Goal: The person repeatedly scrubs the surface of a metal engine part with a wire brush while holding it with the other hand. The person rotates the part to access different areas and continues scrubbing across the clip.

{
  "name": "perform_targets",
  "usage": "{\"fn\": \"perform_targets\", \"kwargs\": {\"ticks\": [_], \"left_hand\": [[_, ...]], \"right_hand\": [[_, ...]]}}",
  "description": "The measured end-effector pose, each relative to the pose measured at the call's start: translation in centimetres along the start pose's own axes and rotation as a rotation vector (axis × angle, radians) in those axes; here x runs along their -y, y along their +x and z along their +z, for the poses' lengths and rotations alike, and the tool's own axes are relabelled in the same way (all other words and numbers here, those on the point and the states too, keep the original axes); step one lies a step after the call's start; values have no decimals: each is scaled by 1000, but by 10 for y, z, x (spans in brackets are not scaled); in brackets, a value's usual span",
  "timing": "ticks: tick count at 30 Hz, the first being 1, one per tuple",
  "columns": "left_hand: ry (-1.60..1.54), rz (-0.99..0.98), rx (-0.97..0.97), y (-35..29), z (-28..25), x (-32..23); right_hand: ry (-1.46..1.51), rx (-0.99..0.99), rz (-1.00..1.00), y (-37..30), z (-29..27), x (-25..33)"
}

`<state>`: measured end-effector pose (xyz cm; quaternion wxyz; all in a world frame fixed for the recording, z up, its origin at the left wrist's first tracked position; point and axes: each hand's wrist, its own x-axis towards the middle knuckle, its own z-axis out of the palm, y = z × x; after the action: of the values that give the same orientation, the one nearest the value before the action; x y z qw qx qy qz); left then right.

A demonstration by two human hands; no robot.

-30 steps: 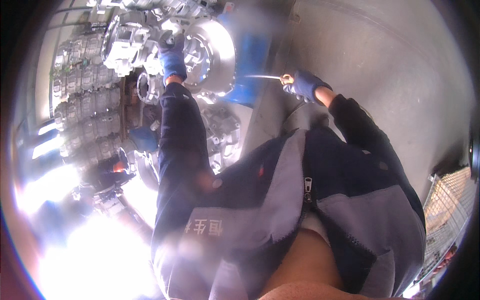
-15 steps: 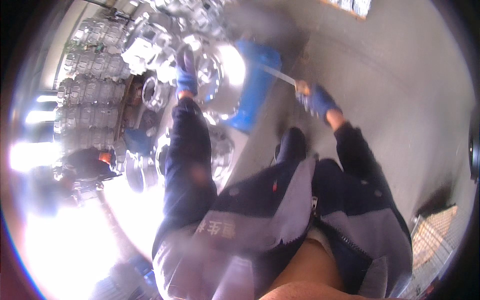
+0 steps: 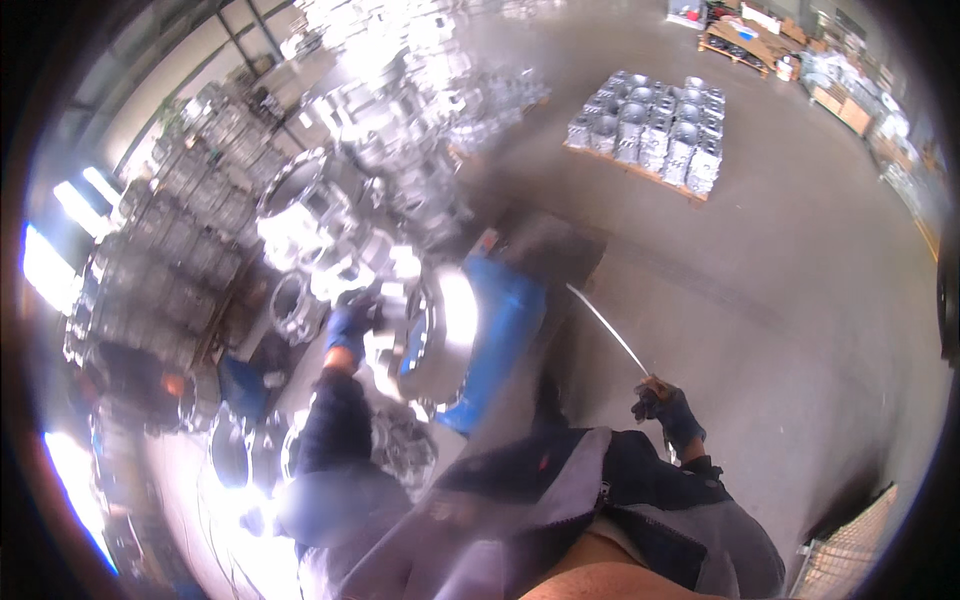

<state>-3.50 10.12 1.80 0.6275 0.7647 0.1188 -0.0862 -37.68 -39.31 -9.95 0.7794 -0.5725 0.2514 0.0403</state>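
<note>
My left hand (image 3: 350, 322), in a blue glove, is at the left edge of a shiny round metal casting (image 3: 455, 335). Its fingers appear curled onto the casting's edge, though glare softens the detail. The casting rests against or on a blue drum-like stand (image 3: 510, 315); glare hides how they meet. Out to the right, away from the casting, my gloved right hand (image 3: 672, 412) is closed round the tan handle of a long thin file (image 3: 610, 328). The file's blade points forward and to the left.
Silvery castings (image 3: 385, 110) are piled ahead and left, with tall stacks (image 3: 170, 240) behind. A smaller ring-shaped casting (image 3: 292, 305) lies left of my left hand. A pallet of castings (image 3: 650, 135) stands on the floor ahead. A wire-mesh crate (image 3: 850, 550) is at the lower right.
The view has tilted up, so more of the floor and the pallet ahead shows. My right hand with the file has drawn back nearer my body. My left hand stays at the casting.
</note>
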Motion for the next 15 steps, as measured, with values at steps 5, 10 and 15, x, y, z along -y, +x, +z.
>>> {"fn": "perform_targets", "kwargs": {"ticks": [5, 10, 15], "left_hand": [[980, 752, 36, 13, -59, 30], [580, 319, 0, 25, -49, 54], [203, 35, -10, 24, -12, 56]], "right_hand": [[158, -90, 72, 41, 8, 16], [-2, -60, -83, 122, 14, 51], [31, -123, -221, 179, 22, 107]]}}
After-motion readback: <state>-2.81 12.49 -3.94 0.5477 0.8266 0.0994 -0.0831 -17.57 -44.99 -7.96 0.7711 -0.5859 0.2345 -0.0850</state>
